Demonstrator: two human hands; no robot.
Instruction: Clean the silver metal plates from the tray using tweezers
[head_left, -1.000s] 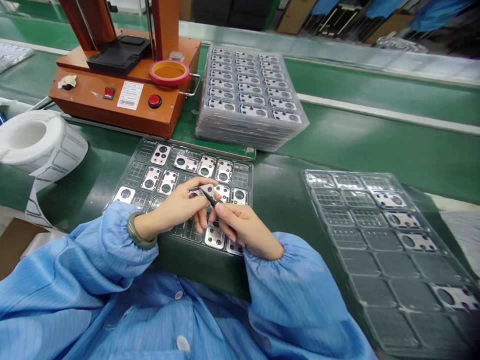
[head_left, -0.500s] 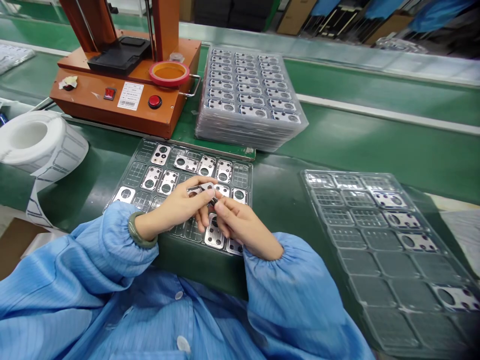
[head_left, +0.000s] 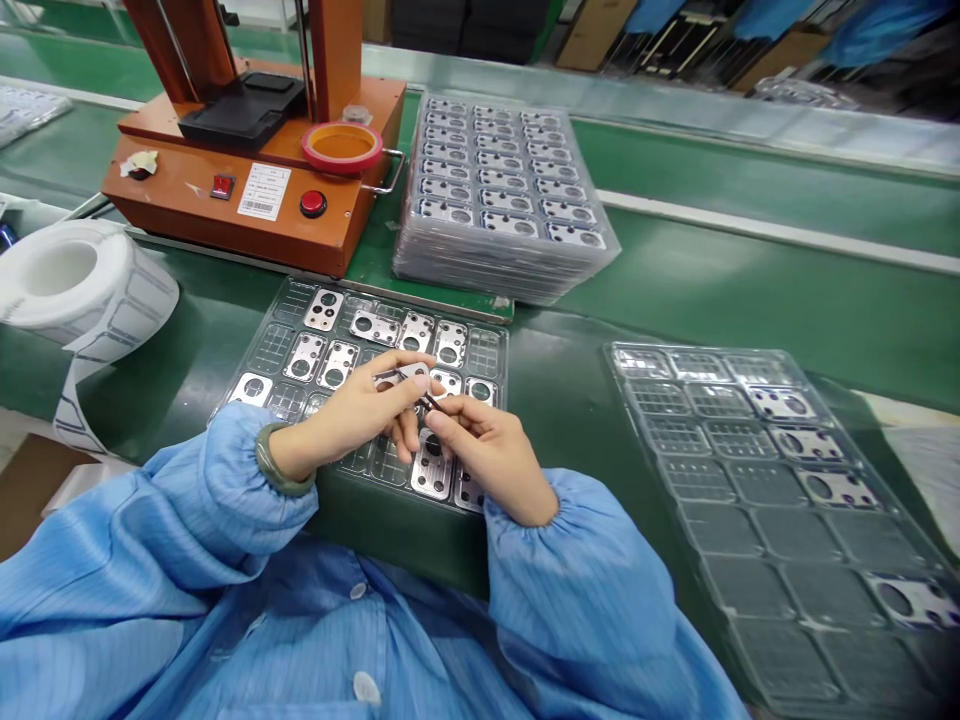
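A small silvery metal plate [head_left: 414, 370] with a round hole is held in my left hand [head_left: 375, 405], its edge between thumb and fingers. My right hand [head_left: 487, 440] pinches a thin dark strip [head_left: 430, 402] that reaches to the plate's edge; whether it is joined to the plate I cannot tell. Both hands are just above a clear plastic tray [head_left: 273, 348], where several similar metal plates [head_left: 433, 468] lie in the pockets. My forearms and fingers cover part of this tray.
An orange press [head_left: 225, 220] stands behind on the left, with a roll of tape [head_left: 341, 162] on it. Beside it is a stack of filled trays [head_left: 502, 255]. A label roll [head_left: 142, 285] sits at left. Another clear tray [head_left: 795, 530] with several plates lies at right.
My right hand has shifted slightly right and down from the left hand, so more of the dark strip shows between them. My left hand keeps its grip on the plate.
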